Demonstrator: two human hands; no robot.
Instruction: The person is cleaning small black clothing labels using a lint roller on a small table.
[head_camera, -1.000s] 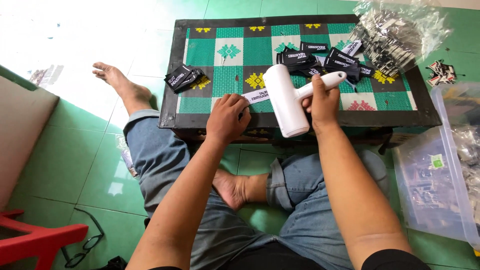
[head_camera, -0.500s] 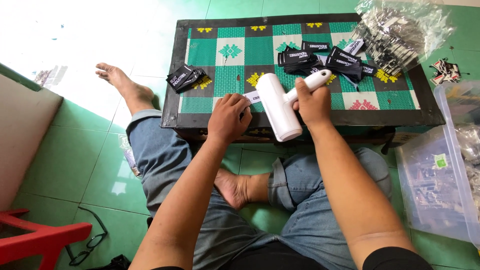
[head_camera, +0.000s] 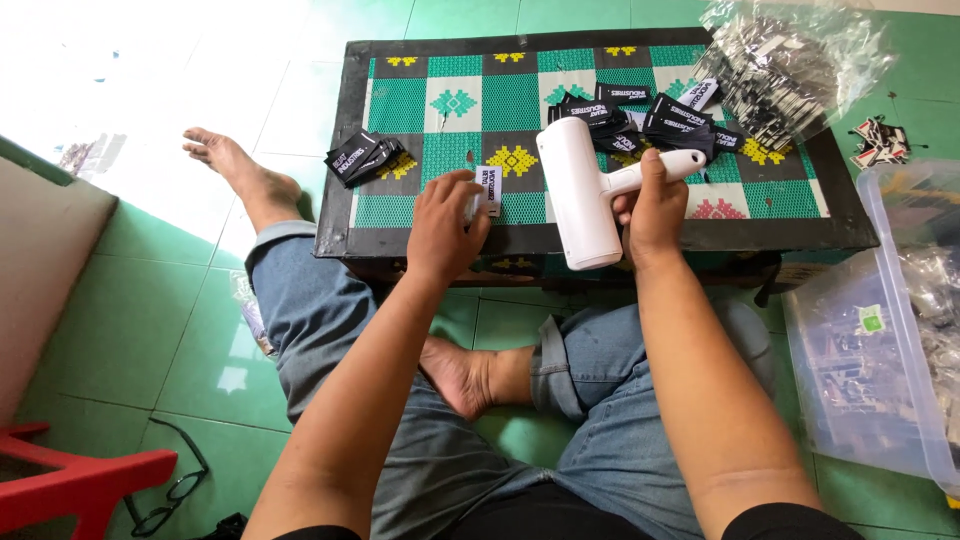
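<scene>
Two hands work at the near edge of the desk (head_camera: 600, 236). The right hand (head_camera: 650, 205) is closed around the handle of a white roller (head_camera: 580, 195), fingers (head_camera: 655, 165) wrapped over the handle where it meets the drum. The drum hangs down and toward the person, its lower end past the desk's black rim, tilted rather than upright. The left hand (head_camera: 443, 225) pinches a small label (head_camera: 489, 188) between thumb and fingertips; the label stands out beyond the fingers, over a green square of the desk, just left of the roller and apart from it.

Behind the roller lies a heap of black labels (head_camera: 650, 118), near the handle's tip. A smaller stack (head_camera: 362, 158) sits at the desk's left side, well apart from both hands. A clear bag (head_camera: 790, 60) of more labels rests on the far right corner. The desk top is a checked pattern of green, white and dark squares.

Right of the desk, on the green tiled floor, stands a clear plastic bin (head_camera: 900, 330). At lower left are a red stool (head_camera: 70, 480) and spectacles (head_camera: 170, 490).
</scene>
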